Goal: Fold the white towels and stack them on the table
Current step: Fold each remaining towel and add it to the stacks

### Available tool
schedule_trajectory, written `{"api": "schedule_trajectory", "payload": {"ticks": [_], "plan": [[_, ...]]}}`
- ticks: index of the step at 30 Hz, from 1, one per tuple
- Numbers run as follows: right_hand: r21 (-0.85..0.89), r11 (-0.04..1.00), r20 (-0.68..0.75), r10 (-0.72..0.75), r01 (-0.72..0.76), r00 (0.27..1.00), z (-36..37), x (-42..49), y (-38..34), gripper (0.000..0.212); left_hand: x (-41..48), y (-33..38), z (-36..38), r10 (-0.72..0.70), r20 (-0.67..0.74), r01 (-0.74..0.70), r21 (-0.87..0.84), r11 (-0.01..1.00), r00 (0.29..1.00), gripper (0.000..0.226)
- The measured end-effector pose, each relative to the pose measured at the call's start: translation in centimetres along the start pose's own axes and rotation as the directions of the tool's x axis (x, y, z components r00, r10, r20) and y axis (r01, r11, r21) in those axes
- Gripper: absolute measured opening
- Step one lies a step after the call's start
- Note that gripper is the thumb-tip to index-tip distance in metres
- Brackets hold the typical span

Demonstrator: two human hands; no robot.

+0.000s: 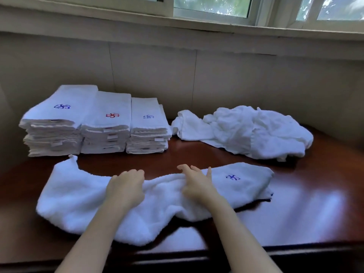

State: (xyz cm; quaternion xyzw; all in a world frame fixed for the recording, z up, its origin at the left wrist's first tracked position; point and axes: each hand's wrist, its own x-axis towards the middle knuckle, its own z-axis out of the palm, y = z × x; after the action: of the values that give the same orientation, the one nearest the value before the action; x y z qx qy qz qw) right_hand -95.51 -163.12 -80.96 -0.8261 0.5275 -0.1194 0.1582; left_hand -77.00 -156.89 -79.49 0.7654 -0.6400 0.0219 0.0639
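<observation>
A long white towel (78, 201) with a blue emblem near its right end lies folded lengthwise across the front of the dark wooden table (305, 194). My left hand (126, 186) rests on its middle with fingers curled into the cloth at the far edge. My right hand (197, 182) sits just to the right, fingers bent and pinching the far edge. Three stacks of folded white towels (98, 123) stand side by side at the back left. A heap of unfolded white towels (256, 131) lies at the back right.
A beige wall runs close behind the table, with a window sill and window above it. The table's front edge (177, 253) passes under my forearms. Bare wood shows at the right front of the table.
</observation>
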Motion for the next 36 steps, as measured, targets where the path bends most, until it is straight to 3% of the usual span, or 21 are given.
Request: {"api": "schedule_trajectory", "payload": {"ticks": [3,5,7,10,12,15,17,18,19,21,23,26,29,31,32,34,35,36], "plan": [[-0.038,0.999,-0.012,-0.023,0.022,1.000,-0.7,-0.9,0.5,0.060,-0.4,-0.9,-0.5,-0.047,0.064,0.053,-0.107,0.993,0.997,0.021],[-0.160,0.985,-0.093,-0.088,0.072,0.992,-1.0,-1.4,0.4,0.050,-0.8,-1.2,0.0,0.005,0.134,0.007,-0.092,0.996,0.991,0.043],[-0.239,0.968,-0.247,-0.133,0.073,0.960,-1.1,-1.8,0.0,0.043,-1.1,-1.3,1.0,0.010,0.112,-0.007,-0.021,1.000,0.994,0.063],[-0.142,0.989,-0.502,-0.108,0.041,0.858,-1.2,-2.3,-0.5,0.040,-1.0,-1.6,1.7,-0.059,-0.076,0.062,0.030,0.998,0.995,0.045],[-0.058,0.998,-0.580,-0.002,-0.038,0.815,-1.5,-2.8,-1.0,0.039,-0.9,-1.9,1.3,-0.119,-0.166,0.125,0.026,0.992,0.979,0.027],[-0.082,0.977,-0.487,0.134,-0.198,0.863,-1.9,-3.5,-1.4,0.029,-0.9,-2.2,0.6,-0.192,-0.369,0.161,-0.114,0.980,0.909,0.017],[-0.150,0.971,-0.264,0.143,-0.187,0.954,-2.1,-4.0,-1.1,0.022,-1.1,-2.2,0.0,-0.208,-0.468,0.102,-0.242,0.965,0.859,0.016],[-0.187,0.970,-0.131,0.130,-0.154,0.983,-2.2,-4.3,-0.9,0.024,-1.2,-2.4,-0.4,-0.202,-0.452,0.075,-0.283,0.956,0.869,0.018],[-0.217,0.969,-0.014,0.116,-0.116,0.993,-2.4,-4.7,-0.8,0.030,-1.4,-2.8,-0.7,-0.166,-0.369,0.055,-0.294,0.954,0.914,0.023],[-0.225,0.972,0.133,0.096,-0.065,0.986,-2.9,-5.6,-0.4,0.054,-1.8,-4.0,-1.4,0.011,0.034,-0.002,-0.252,0.968,0.999,0.039],[-0.205,0.977,0.194,0.094,-0.053,0.976,-3.4,-6.3,-0.2,0.065,-2.6,-5.4,-1.8,0.121,0.352,-0.036,-0.240,0.970,0.928,0.044],[-0.220,0.971,0.132,0.126,-0.095,0.983,-3.0,-6.3,-0.1,0.049,-3.2,-6.4,-1.7,0.110,0.410,-0.011,-0.236,0.972,0.905,0.023],[-0.144,0.973,-0.173,0.155,-0.180,0.973,-2.9,-4.9,-0.7,0.023,-2.3,-5.7,-1.4,0.068,0.201,-0.028,-0.197,0.980,0.977,0.019],[-0.058,0.977,-0.484,0.150,-0.203,0.862,-3.2,-3.8,-1.5,0.020,-1.5,-4.6,-2.2,-0.070,-0.100,0.047,-0.218,0.975,0.992,0.019],[-0.020,0.984,-0.612,0.126,-0.175,0.780,-3.5,-3.2,-2.0,0.021,-1.1,-4.3,-2.9,-0.123,-0.319,0.055,-0.212,0.976,0.940,0.020],[0.031,0.999,-0.781,0.047,-0.037,0.623,-4.3,-2.0,-3.0,0.024,0.2,-4.2,-4.9,-0.091,-0.684,0.005,-0.126,0.992,0.724,0.026],[0.039,0.999,-0.835,0.016,0.029,0.550,-4.7,-1.6,-3.2,0.026,0.9,-4.6,-6.1,-0.036,-0.794,-0.003,-0.048,0.999,0.607,0.030],[0.041,0.996,-0.863,-0.001,0.074,0.504,-5.1,-1.3,-3.1,0.027,1.4,-5.1,-7.2,0.013,-0.842,0.001,0.015,1.000,0.539,0.033]]}}
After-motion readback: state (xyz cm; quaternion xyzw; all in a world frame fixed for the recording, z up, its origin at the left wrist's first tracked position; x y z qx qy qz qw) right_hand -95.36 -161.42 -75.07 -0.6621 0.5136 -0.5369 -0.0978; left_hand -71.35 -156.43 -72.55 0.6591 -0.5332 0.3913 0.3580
